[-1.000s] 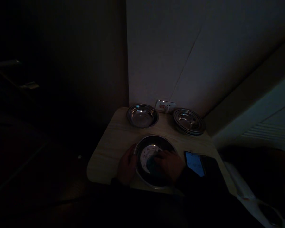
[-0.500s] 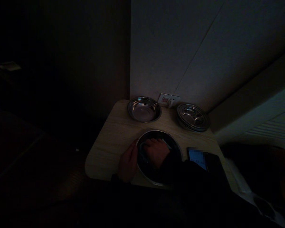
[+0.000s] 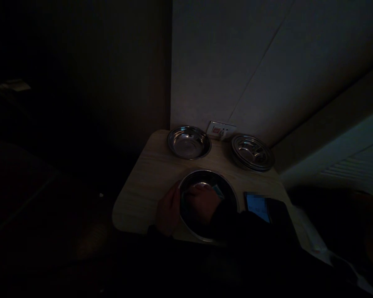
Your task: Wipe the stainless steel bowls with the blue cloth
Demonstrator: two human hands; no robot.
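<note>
Very dim against a pale wall with a socket: a wood-grain table. Near its front edge, a metal basin, left hand against the left rim, too dark to say if clamped. Down inside, right hand over a teal cloth-like piece, impossible to make out whether gripping it. Behind, a shallow metal bowl and a nested stack of bowls.
</note>
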